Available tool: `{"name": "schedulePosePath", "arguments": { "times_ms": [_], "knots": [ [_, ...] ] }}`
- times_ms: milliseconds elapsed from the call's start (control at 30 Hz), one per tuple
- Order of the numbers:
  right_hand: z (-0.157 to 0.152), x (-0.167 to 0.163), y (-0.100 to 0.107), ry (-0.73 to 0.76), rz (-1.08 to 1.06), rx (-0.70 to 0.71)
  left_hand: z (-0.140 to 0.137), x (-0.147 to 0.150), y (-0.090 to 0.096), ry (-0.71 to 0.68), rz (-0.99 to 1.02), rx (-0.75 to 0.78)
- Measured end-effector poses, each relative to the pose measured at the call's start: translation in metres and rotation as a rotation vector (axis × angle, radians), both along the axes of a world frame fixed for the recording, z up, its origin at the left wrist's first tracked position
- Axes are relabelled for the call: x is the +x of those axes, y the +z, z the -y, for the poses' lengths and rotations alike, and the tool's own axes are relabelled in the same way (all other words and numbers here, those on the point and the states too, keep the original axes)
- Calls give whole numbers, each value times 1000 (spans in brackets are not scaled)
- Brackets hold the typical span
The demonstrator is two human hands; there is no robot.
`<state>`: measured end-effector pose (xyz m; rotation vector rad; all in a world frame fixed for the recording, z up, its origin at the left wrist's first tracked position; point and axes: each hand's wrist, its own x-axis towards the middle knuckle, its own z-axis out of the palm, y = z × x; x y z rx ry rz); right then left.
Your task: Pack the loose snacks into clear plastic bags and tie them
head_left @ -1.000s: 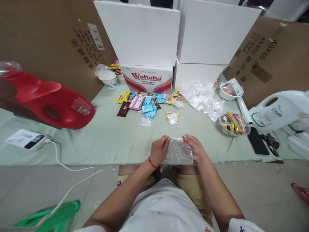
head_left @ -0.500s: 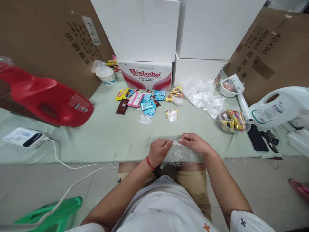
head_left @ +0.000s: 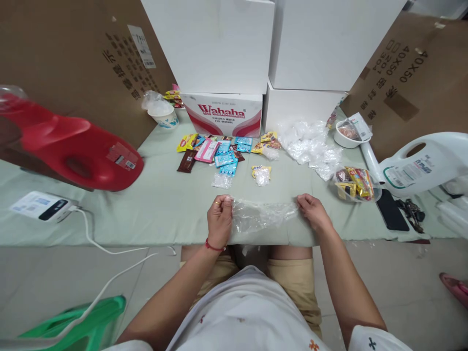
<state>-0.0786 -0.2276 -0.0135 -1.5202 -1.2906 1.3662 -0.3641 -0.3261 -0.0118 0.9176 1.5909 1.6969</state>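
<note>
A clear plastic bag (head_left: 263,214) is stretched wide above the table's front edge. My left hand (head_left: 220,220) pinches its left end, thumb against the curled fingers. At the opposite end, my right hand (head_left: 313,210) grips the bag's upper right corner. Beyond the bag lie a crumpled clear wrapper (head_left: 222,181) and a small yellow snack packet (head_left: 261,174) partly under clear plastic. Farther back is a pile of blue sachets (head_left: 225,160), a pink packet (head_left: 207,150) and a dark brown packet (head_left: 187,161).
A heap of clear bags (head_left: 307,146) lies back right, near a clear bowl of snacks (head_left: 356,185). White boxes (head_left: 223,114) stand at the back. A red jug (head_left: 91,156) is left, a white jug (head_left: 424,163) right, with a phone (head_left: 392,209) and a white-cabled device (head_left: 42,207).
My hands have moved apart, left hand to the left and right hand to the right. The bag, bunched between them before, is now spread out wide.
</note>
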Motion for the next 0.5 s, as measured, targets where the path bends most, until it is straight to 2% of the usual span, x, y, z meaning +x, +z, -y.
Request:
{"name": "schedulePosePath", "arguments": {
  "times_ms": [67,100,167,233,300,367,433,500],
  "knots": [
    [12,-3,8,-134,178,237,-3,1,-3,6,9,-14],
    [20,-6,13,-151,243,360,-3,3,-4,8,-10,-12],
    [38,-19,21,-48,327,552,-1,9,-7,0,-61,0],
    [53,-33,23,146,384,646,1,14,-7,-12,-98,6],
    [59,-42,22,237,409,646,1,14,-3,-6,-114,8],
    [56,-40,24,182,379,625,-2,6,3,-54,-139,8],
    [47,-29,32,117,277,582,-7,-9,12,-224,-184,7],
    [39,-19,44,158,111,437,-14,-26,19,-412,-242,11]
  ]
}}
